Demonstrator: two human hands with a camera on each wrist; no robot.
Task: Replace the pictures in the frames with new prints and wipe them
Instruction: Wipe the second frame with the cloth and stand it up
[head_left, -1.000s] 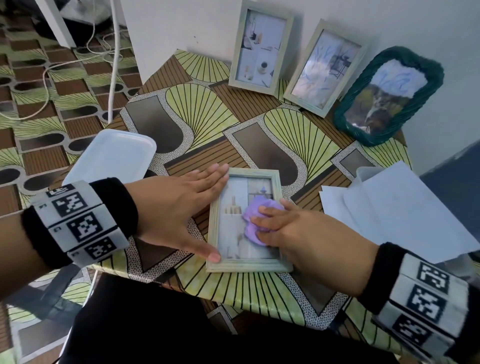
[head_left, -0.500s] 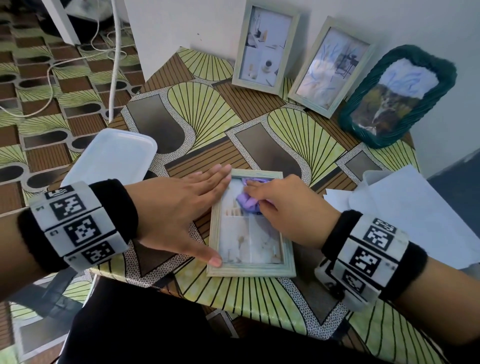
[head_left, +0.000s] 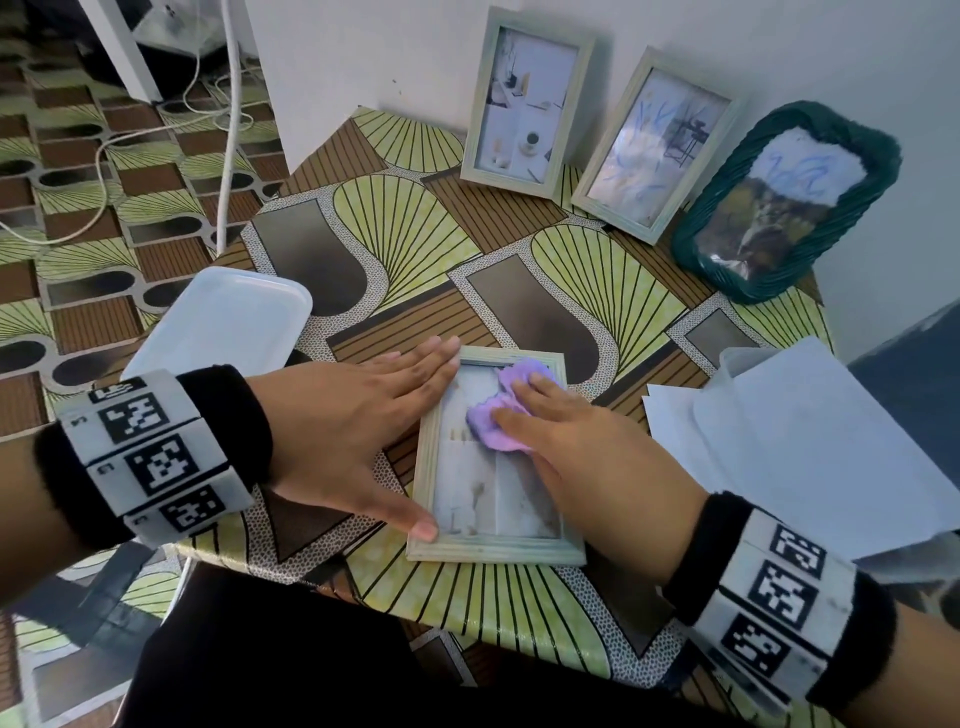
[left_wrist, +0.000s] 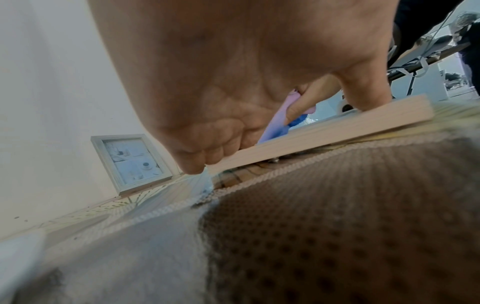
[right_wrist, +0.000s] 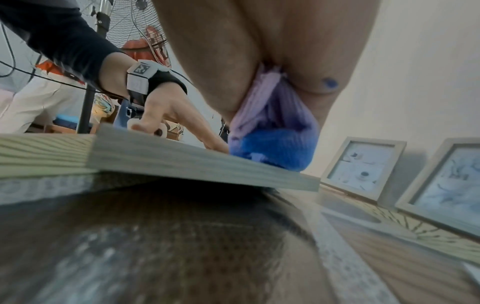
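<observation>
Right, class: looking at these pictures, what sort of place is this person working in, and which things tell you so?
Probably a room in a home or a small workroom, not a factory. A small table with a patterned cover stands against a plain wall, cables trail over a matching floor, and a standing fan is behind.

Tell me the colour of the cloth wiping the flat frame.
Light purple crumpled cloth, clearest in the head view.
</observation>
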